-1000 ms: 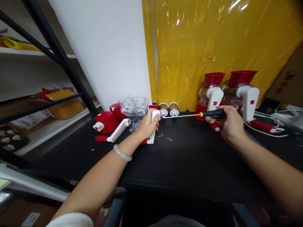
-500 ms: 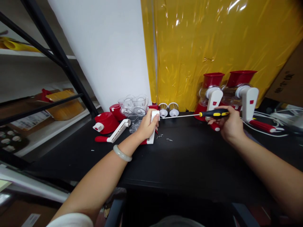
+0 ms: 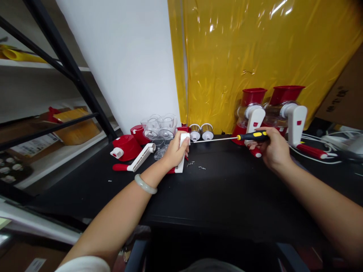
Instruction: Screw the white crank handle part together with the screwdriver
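Note:
My left hand [image 3: 175, 152] grips a white crank handle [image 3: 180, 166] with a red grip, held over the black table. In my right hand [image 3: 273, 147] is a black and yellow screwdriver [image 3: 253, 136], level, its shaft pointing left. The shaft's tip reaches the upper end of the white crank; the exact contact is too small to tell. Several small screws [image 3: 202, 167] lie on the table just right of the crank. Left of my left hand rests another white crank handle [image 3: 142, 157] with a red grip, beside a red base [image 3: 127, 147].
Clear plastic housings [image 3: 159, 126] and two metal drums [image 3: 207, 131] stand at the back of the black table [image 3: 221, 200]. Two red and white rotary graters [image 3: 297, 117] stand at the right, near white cables [image 3: 323, 160]. A shelf rack [image 3: 68, 64] is at the left.
The view has shifted slightly. My right hand and the screwdriver handle sit a little further left; my left hand still holds the crank.

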A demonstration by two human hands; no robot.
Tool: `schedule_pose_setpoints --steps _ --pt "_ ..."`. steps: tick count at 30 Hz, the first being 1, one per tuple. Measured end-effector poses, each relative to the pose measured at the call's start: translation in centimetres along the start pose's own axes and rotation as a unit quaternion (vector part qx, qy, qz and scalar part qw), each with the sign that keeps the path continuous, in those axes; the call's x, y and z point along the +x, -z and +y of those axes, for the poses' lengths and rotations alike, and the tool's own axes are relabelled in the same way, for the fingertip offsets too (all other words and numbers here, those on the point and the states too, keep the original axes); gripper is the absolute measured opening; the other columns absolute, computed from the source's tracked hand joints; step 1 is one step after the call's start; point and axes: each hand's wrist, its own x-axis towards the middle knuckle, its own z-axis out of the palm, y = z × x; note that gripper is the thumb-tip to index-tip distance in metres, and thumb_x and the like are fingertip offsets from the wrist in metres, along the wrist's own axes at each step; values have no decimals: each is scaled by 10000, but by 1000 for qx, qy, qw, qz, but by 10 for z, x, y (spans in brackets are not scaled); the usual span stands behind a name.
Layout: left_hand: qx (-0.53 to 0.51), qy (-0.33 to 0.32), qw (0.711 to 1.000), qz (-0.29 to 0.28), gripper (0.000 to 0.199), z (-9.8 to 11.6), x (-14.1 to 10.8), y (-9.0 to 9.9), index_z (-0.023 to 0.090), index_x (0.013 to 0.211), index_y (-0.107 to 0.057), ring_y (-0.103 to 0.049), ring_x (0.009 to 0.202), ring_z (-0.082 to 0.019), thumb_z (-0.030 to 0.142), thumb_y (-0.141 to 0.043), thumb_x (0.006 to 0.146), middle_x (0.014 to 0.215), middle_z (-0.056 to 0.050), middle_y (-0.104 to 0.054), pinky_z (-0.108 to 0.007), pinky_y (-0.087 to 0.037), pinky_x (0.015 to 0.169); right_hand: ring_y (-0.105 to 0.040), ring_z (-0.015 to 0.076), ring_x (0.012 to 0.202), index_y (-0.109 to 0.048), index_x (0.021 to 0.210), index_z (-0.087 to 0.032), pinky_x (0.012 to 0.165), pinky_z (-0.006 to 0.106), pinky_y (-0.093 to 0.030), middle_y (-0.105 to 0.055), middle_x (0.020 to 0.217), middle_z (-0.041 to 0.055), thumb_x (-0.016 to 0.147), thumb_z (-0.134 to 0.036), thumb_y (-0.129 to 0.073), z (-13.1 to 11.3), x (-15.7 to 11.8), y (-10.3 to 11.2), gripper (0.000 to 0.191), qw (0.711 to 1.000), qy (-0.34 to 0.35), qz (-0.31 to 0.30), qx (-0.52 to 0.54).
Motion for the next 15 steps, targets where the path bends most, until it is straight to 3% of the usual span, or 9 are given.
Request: schedule_pose_setpoints --steps 5,9,12,15 --pt "-11 -12 1000 6 378 -3 1 1 219 1112 -483 -586 485 -105 581 -436 1017 656 52 -593 -233 -497 485 -491 157 286 -575 869 -215 258 234 -346 -644 485 -11 816 -524 -695 -2 -5 -2 335 999 19 -42 -3" --pt "-23 -18 1000 9 374 -4 1 1 219 1118 -490 -586 495 -110 576 -437 1022 665 47 -597 -240 -499 490 -443 130 260 -566 841 -211 254 228 -338 -628 467 -11 830 -644 -674 -2 -6 -3 447 999 23 -38 -21" --pt "-29 -26 999 8 398 -5 1 1 219 1122 -489 -587 497 -112 599 -434 1017 667 48 -592 -245 -500 493 -512 163 305 -587 884 -213 250 236 -338 -674 522 26 873 -617 -575 -1 -5 -2 404 999 8 -32 -14" --pt "-30 -52 998 12 413 -5 -1 0 219 1137 -493 -583 492 -117 610 -431 1017 657 46 -591 -248 -489 490 -584 195 370 -613 879 -215 288 262 -409 -683 545 32 806 -460 -550 -2 -3 0 263 999 11 -29 30"
